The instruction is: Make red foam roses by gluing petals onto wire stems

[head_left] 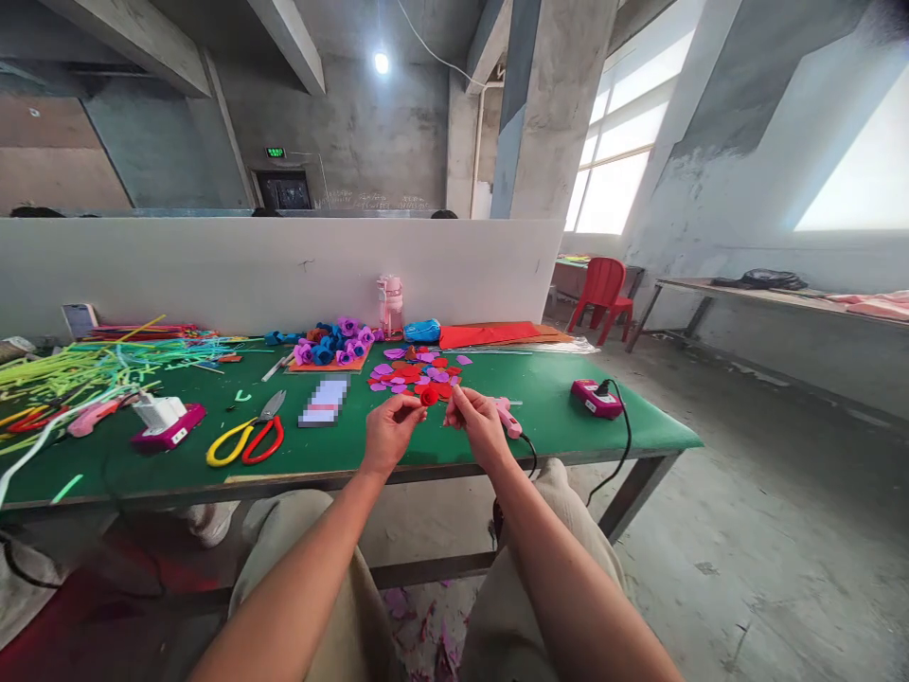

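Observation:
Between thumb and fingers, my left hand (390,431) pinches a small red paper flower (429,396) just above the table's front edge. My right hand (477,421) is closed in a pinch close beside the flower; whatever its fingertips hold is too small to make out. Behind both hands lies a scatter of red and purple paper petals (398,372). A pink glue gun (507,418) rests on the table just right of my right hand, partly hidden by it.
Scissors (257,438) with yellow and red handles lie left on the green table (568,365). Finished paper flowers (333,343), a pink bottle (390,305) and red paper sheets (490,334) stand along the back. Power sockets (595,399) with cords sit right and left.

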`<state>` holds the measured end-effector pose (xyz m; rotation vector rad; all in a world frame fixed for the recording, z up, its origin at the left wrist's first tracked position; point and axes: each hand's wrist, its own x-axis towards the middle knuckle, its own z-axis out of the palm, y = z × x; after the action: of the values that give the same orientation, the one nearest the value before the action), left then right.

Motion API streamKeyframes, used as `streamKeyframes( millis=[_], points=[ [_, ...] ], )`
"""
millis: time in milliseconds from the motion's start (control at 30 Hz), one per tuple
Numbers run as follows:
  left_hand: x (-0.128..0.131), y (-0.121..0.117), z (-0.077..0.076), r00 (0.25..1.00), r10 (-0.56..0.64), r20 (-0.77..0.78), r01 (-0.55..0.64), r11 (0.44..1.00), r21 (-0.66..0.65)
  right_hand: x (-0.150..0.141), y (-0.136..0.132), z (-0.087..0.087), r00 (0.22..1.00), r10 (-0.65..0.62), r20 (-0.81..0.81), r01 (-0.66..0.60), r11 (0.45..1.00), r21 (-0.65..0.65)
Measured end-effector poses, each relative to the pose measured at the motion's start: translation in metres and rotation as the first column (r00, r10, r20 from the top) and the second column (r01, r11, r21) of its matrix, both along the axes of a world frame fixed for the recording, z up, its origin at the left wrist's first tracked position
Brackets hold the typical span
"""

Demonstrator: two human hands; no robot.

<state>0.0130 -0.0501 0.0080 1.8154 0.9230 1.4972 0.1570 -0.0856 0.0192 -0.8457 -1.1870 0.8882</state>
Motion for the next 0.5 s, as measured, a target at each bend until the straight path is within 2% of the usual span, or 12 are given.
streamKeyframes(
  millis=[200,500],
  points=[
    [0.001,-0.002,0.001,1.0,0.002,-0.017,-0.002,1.0,-0.024,0.002,0.002,-0.001,1.0,-0.017,-0.021,0.018,0.997,0.081],
    [-0.002,0.003,-0.005,0.995,0.025,-0.098,-0.025,1.0,-0.002,0.008,-0.003,0.009,0.996,-0.079,-0.05,0.084,0.993,0.085]
  ],
)
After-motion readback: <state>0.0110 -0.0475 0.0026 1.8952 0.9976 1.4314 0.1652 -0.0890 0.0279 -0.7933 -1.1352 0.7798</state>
